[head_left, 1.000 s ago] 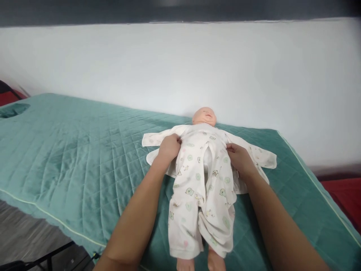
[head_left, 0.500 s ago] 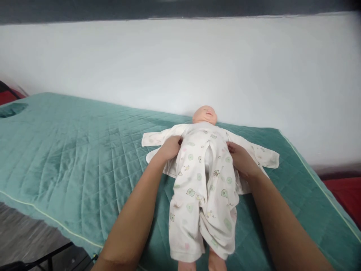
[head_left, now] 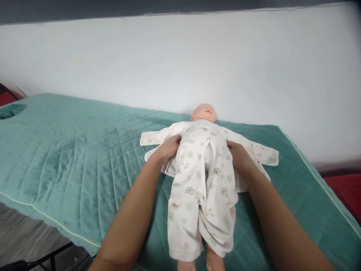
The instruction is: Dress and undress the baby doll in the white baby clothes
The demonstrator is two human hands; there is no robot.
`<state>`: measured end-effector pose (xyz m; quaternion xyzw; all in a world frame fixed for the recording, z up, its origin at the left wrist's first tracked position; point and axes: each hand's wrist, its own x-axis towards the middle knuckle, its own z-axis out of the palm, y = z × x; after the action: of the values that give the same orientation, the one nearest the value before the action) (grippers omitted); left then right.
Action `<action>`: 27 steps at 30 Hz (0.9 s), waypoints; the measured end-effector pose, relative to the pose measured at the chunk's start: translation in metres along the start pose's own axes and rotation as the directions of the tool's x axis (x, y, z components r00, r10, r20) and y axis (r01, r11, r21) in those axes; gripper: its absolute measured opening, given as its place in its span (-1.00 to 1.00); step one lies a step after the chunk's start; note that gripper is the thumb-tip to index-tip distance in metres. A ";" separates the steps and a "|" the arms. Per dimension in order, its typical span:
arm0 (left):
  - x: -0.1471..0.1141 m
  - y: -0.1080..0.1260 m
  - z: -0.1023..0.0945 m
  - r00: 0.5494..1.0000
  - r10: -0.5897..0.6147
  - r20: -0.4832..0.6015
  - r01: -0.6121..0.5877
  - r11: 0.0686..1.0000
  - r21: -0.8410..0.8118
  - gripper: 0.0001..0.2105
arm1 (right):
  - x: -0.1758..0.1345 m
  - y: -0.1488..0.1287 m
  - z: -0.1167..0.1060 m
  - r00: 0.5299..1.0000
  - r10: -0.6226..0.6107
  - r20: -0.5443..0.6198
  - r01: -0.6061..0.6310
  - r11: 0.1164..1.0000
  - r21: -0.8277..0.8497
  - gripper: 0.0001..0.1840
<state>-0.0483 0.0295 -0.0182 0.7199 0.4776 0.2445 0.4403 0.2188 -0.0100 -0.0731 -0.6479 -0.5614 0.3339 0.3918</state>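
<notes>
A baby doll (head_left: 203, 113) lies on its back, its head toward the wall and its feet toward me. It wears white baby pants (head_left: 188, 190) printed with green bears, pulled high over the torso, with an open slit at the crotch. Beneath them a white long-sleeved baby shirt (head_left: 263, 153) spreads out to both sides. My left hand (head_left: 169, 147) is closed at the left side of the pants, near the waist. At the opposite side my right hand (head_left: 238, 152) is closed on the pants' edge. The fingertips of both hands are partly hidden by cloth.
A green quilted cover (head_left: 84, 150) lies under the doll and stretches far to the left. Behind it stands a white wall (head_left: 141, 64). Red material (head_left: 345, 190) shows at the right edge, and a dark metal frame (head_left: 53, 256) at the lower left.
Both hands stay at the sides of the pants with hardly any movement. The whole view has shifted very slightly.
</notes>
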 end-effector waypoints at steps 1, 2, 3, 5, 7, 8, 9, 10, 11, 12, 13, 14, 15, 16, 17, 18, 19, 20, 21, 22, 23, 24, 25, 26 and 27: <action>0.001 -0.001 0.000 1.000 -0.010 -0.015 0.010 1.000 0.022 -0.69 | 0.000 -0.001 0.001 1.000 -0.015 -0.021 0.015 1.000 -0.022 -0.59; 0.002 -0.002 0.000 0.999 -0.023 -0.034 0.025 0.999 0.048 -0.70 | -0.001 -0.003 0.001 0.999 -0.023 -0.029 0.022 0.999 -0.027 -0.58; 0.004 -0.004 0.000 0.998 -0.038 -0.057 0.043 0.996 0.076 -0.71 | -0.003 -0.005 0.000 1.000 -0.023 -0.021 0.023 1.000 -0.015 -0.58; 0.007 -0.006 0.002 0.992 -0.065 -0.109 0.079 0.988 0.130 -0.73 | -0.006 -0.010 -0.003 1.000 -0.010 0.022 0.009 0.999 0.045 -0.57; 0.010 -0.009 0.004 0.984 -0.084 -0.158 0.112 0.977 0.180 -0.75 | -0.008 -0.015 -0.007 0.997 0.006 0.076 -0.013 0.995 0.098 -0.59; 0.011 -0.009 0.006 0.979 -0.092 -0.180 0.129 0.971 0.204 -0.76 | -0.009 -0.016 -0.009 0.995 0.017 0.094 -0.027 0.994 0.110 -0.60; 0.012 -0.010 0.007 0.975 -0.099 -0.198 0.144 0.963 0.227 -0.78 | -0.009 -0.017 -0.010 0.994 0.028 0.108 -0.040 0.992 0.116 -0.61; 0.013 -0.010 0.009 0.972 -0.106 -0.209 0.157 0.956 0.248 -0.79 | -0.009 -0.017 -0.011 0.992 0.038 0.119 -0.052 0.992 0.117 -0.61; 0.013 -0.010 0.009 0.971 -0.109 -0.211 0.164 0.951 0.263 -0.80 | -0.008 -0.016 -0.011 0.991 0.044 0.129 -0.059 0.991 0.117 -0.60; 0.013 -0.010 0.010 0.974 -0.106 -0.202 0.159 0.949 0.271 -0.81 | -0.007 -0.015 -0.010 0.990 0.045 0.137 -0.062 0.991 0.117 -0.60; 0.013 -0.009 0.010 0.979 -0.095 -0.180 0.142 0.953 0.268 -0.81 | -0.005 -0.013 -0.009 0.988 0.045 0.147 -0.062 0.991 0.115 -0.58; 0.012 -0.008 0.009 0.985 -0.080 -0.150 0.117 0.960 0.255 -0.81 | -0.004 -0.010 -0.008 0.988 0.043 0.149 -0.059 0.992 0.110 -0.57; 0.011 -0.007 0.008 0.991 -0.065 -0.118 0.091 0.968 0.233 -0.80 | -0.002 -0.008 -0.006 0.989 0.039 0.141 -0.053 0.994 0.097 -0.57; 0.009 -0.006 0.007 0.995 -0.055 -0.088 0.072 0.976 0.205 -0.79 | -0.001 -0.006 -0.005 0.992 0.031 0.123 -0.040 0.996 0.075 -0.57; 0.008 -0.004 0.006 0.997 -0.050 -0.063 0.061 0.983 0.176 -0.77 | 0.000 -0.004 -0.003 0.995 0.018 0.099 -0.022 0.999 0.046 -0.57; 0.006 -0.002 0.005 0.998 -0.050 -0.047 0.057 0.988 0.145 -0.74 | 0.001 -0.003 -0.002 0.997 0.003 0.071 -0.004 1.000 0.013 -0.58; 0.005 -0.001 0.005 0.998 -0.053 -0.037 0.057 0.992 0.113 -0.71 | 0.001 -0.002 0.000 0.999 -0.013 0.042 0.014 1.000 -0.016 -0.59; 0.003 0.000 0.005 0.998 -0.053 -0.033 0.056 0.995 0.079 -0.68 | 0.000 -0.003 0.001 0.999 -0.029 0.017 0.030 0.999 -0.039 -0.61; 0.002 0.002 0.005 0.998 -0.051 -0.030 0.052 0.998 0.041 -0.66 | -0.001 -0.003 0.002 0.999 -0.045 -0.001 0.045 0.997 -0.055 -0.62; 0.001 0.003 0.006 0.998 -0.048 -0.027 0.048 0.999 0.002 -0.65 | -0.003 -0.005 0.003 0.998 -0.061 -0.018 0.060 0.996 -0.063 -0.64; 0.000 0.003 0.007 0.999 -0.048 -0.022 0.047 0.998 -0.038 -0.65 | -0.004 -0.007 0.004 0.997 -0.077 -0.028 0.075 0.995 -0.067 -0.65; -0.001 0.004 0.007 0.999 -0.050 -0.010 0.049 0.996 -0.072 -0.66 | -0.006 -0.008 0.004 0.995 -0.094 -0.029 0.092 0.993 -0.069 -0.66; -0.002 0.004 0.008 0.999 -0.052 0.005 0.052 0.994 -0.099 -0.67 | -0.008 -0.010 0.004 0.994 -0.108 -0.023 0.106 0.992 -0.067 -0.66; -0.002 0.004 0.008 0.998 -0.055 0.019 0.057 0.991 -0.117 -0.69 | -0.009 -0.011 0.003 0.994 -0.112 -0.014 0.110 0.992 -0.062 -0.67; -0.002 0.005 0.008 0.998 -0.058 0.032 0.062 0.990 -0.130 -0.70 | -0.011 -0.012 0.003 0.994 -0.108 -0.003 0.108 0.993 -0.050 -0.68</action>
<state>-0.0409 0.0234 -0.0181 0.6780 0.4757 0.2517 0.5006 0.2091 -0.0194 -0.0634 -0.6271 -0.6026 0.2964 0.3948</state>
